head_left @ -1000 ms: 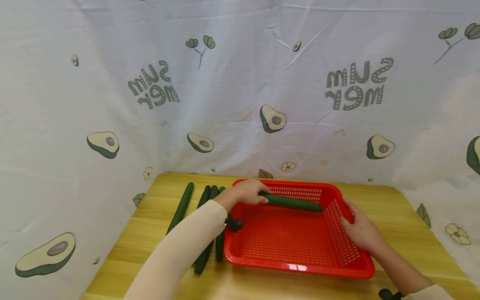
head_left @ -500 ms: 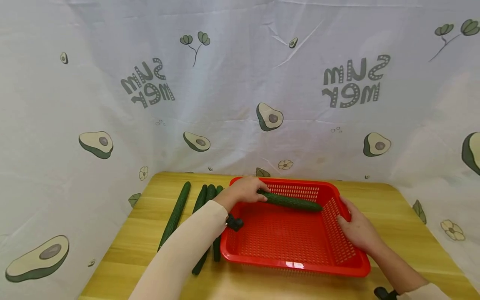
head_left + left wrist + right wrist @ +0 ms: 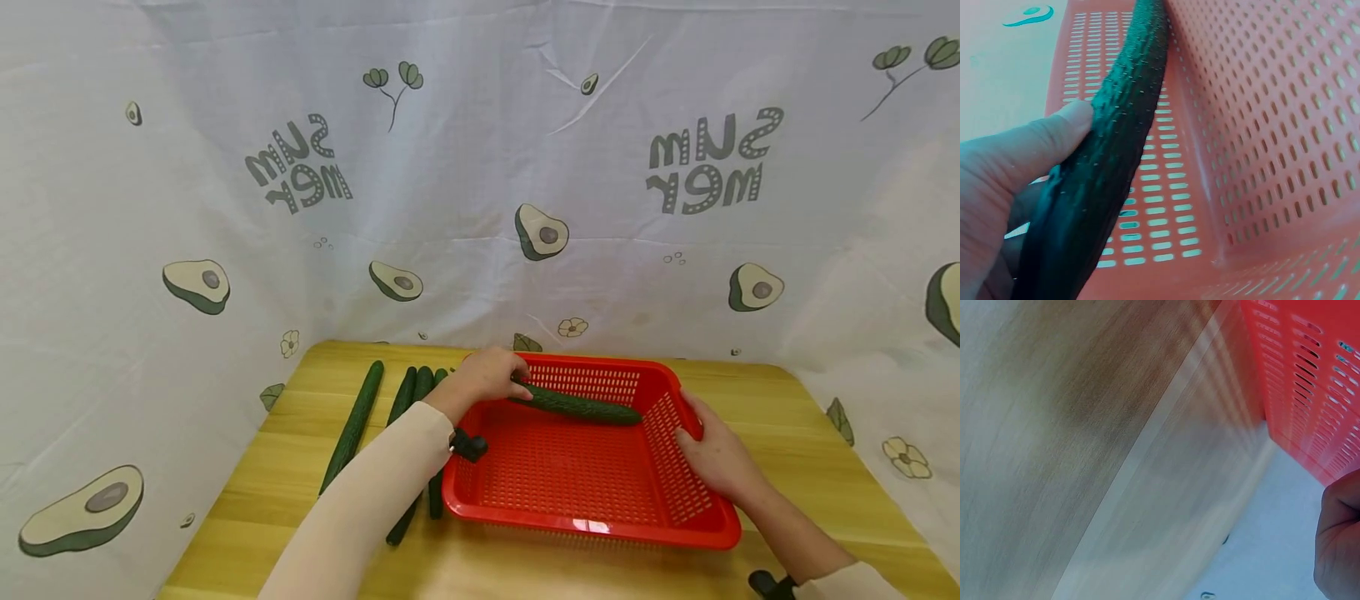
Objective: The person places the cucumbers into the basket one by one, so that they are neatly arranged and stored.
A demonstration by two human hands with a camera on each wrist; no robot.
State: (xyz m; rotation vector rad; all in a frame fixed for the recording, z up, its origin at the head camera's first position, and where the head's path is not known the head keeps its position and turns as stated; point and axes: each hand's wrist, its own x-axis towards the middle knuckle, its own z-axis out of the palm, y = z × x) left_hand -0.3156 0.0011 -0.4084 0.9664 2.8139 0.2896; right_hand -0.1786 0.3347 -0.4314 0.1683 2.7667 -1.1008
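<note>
The loading of the red plastic basket (image 3: 525,518) looks only begun: one cucumber (image 3: 581,406) is inside its walls, running along the far side toward the far right corner, and the left hand has not let it go. What seems to be left lies to the basket's left on the wooden worktop (image 3: 247,521): a lone cucumber (image 3: 352,427) set apart, and a cluster of cucumbers (image 3: 424,381), at least three side by side, partly hidden by the left sleeve (image 3: 375,492). The left hand (image 3: 491,375) grasps the cucumber in the basket near its left end; the left wrist view shows the thumb along one side and fingers curled behind. Whether the cucumber's full length rests on the basket's base, I cannot tell. The right hand (image 3: 716,454) is clasped around the basket's right rim, thumb inside the wall, which probably serves to steady it.
</note>
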